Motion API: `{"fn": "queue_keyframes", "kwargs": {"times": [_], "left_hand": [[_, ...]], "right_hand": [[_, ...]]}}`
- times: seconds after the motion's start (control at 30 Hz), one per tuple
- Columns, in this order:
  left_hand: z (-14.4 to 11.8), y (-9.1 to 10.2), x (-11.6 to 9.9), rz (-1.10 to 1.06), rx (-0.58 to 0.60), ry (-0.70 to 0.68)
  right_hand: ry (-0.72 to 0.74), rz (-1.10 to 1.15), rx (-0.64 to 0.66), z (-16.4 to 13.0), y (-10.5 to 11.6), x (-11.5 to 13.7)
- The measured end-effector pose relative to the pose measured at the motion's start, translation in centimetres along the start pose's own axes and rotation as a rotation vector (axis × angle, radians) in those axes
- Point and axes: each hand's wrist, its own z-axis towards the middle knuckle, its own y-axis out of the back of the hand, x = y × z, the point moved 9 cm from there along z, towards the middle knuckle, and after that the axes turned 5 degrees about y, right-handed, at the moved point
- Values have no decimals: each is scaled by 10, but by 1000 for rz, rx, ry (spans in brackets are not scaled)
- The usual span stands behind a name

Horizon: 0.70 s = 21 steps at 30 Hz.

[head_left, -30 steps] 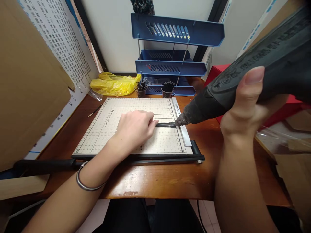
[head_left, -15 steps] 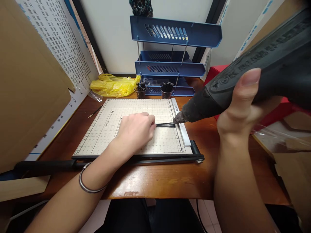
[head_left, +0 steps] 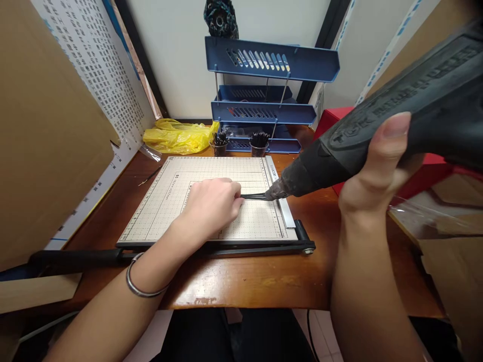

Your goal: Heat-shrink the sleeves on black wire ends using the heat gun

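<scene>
My left hand is closed on a small bunch of thin black wires, which stick out to the right over a paper cutter with a cream, grid-marked board. My right hand grips a dark heat gun, thumb on its near side. The gun slopes down to the left, and its nozzle is at the right end of the wires, covering their tips. Whether nozzle and wires touch, I cannot tell. The wire ends inside my left hand are hidden.
Two small cups of black wire pieces stand behind the cutter, before a blue tiered tray rack. A yellow plastic bag lies back left. The cutter's black handle runs along the front left. A red box sits at right.
The heat gun's nozzle has shifted slightly left and down, farther over the wires. My left hand keeps its hold on the bunch. The whole view has shifted a little.
</scene>
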Motion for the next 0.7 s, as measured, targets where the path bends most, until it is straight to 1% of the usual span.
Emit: {"fn": "queue_keyframes", "kwargs": {"times": [0.1,0.23,0.3,0.43,0.53,0.63,0.7], "left_hand": [[0,3,5,7,22,9],[-1,3,11,35,62,25],[-1,2,11,43,71,20],[-2,1,9,67,71,8],[-2,3,10,76,62,16],[-3,4,11,73,73,7],[-5,1,6,46,109,-56]], "right_hand": [[-20,-28,-5,-3,1,-2],[-97,-46,-76,-12,6,-5],[-99,-49,-97,-13,8,-3],[-64,-92,-75,-7,7,4],[-120,-148,-73,-6,7,2],[-158,-113,-136,-8,6,6],[-199,-37,-200,-10,5,9]]}}
